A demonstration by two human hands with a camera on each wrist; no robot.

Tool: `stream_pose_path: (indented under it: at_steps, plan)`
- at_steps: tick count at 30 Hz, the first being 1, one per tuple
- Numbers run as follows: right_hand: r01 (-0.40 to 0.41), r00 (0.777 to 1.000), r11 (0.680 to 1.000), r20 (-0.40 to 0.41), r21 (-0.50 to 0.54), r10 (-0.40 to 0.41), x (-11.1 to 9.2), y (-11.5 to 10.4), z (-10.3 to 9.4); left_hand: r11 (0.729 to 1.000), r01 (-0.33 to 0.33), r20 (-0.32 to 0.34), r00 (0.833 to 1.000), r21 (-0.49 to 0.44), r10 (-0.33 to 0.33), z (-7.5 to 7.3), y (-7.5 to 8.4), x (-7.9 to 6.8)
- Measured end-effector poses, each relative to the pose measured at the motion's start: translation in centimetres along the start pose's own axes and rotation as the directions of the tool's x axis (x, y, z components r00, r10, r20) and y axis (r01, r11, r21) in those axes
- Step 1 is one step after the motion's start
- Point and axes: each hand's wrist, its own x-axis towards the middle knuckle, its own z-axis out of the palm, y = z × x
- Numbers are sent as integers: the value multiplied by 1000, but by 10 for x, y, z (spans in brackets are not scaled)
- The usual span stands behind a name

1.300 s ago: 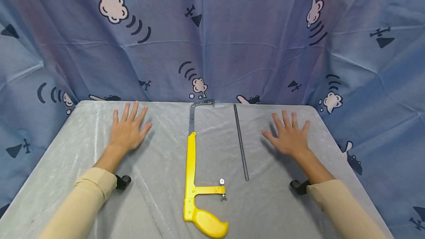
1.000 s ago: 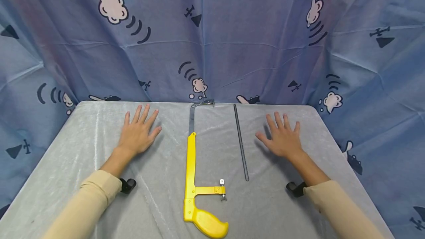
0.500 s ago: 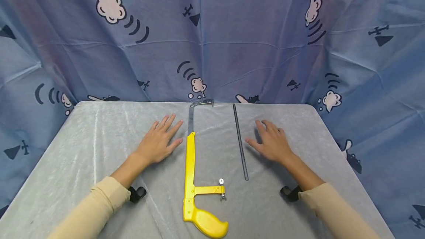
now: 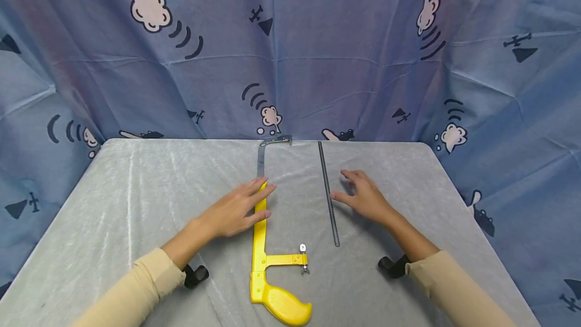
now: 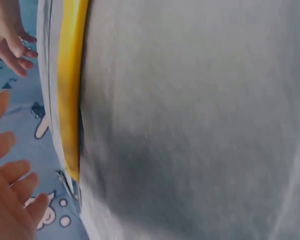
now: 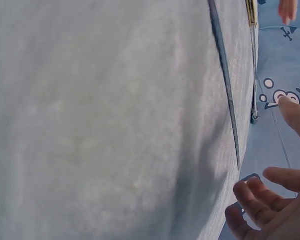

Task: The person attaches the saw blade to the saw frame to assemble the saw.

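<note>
A yellow hacksaw frame [image 4: 259, 246] lies on the grey cloth, its pistol-style handle toward me and its grey metal front end at the far edge. My left hand [image 4: 236, 208] is over the frame's long yellow bar, fingers extended across it; in the left wrist view the fingers are apart from the yellow bar [image 5: 70, 90]. To the right lies a thin dark strip that looks like a hacksaw blade [image 4: 333, 223]. Beside it is my right hand [image 4: 365, 198], thumb tip close to the strip and fingers loosely bent, holding nothing.
A grey cloth [image 4: 136, 191] covers the table, and a blue patterned curtain [image 4: 317, 85] hangs right behind its far edge. On the frame's short arm sits a wing-nut bolt [image 4: 303, 261]. Black straps with camera mounts [image 4: 195, 276] are on both wrists.
From the table's sides, both hands have come inward: the left rightward and nearer to me, onto the frame's bar, the right leftward to the strip. The right fingers have bent. Frame and strip stay put.
</note>
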Motion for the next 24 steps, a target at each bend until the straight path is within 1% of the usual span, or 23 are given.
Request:
stream_pose_path:
  at_steps: [4,8,12,18,24]
  plan:
    - [12,1000,996,-4,91,-12,1,-2,1,996,19,75,997,-82,-13,2,8,1]
    - [-3,1000,992,6,129,2,2,-1,4,989,45,138,990,-144,-25,4,17,2]
    - [-8,1000,990,10,139,7,3,0,7,985,65,153,987,-162,-40,5,21,2]
    - [14,999,988,35,153,-20,4,0,12,988,44,156,988,-146,-21,6,25,3]
    - [-8,998,991,61,131,0,4,-1,15,988,39,185,983,-148,-11,8,30,4]
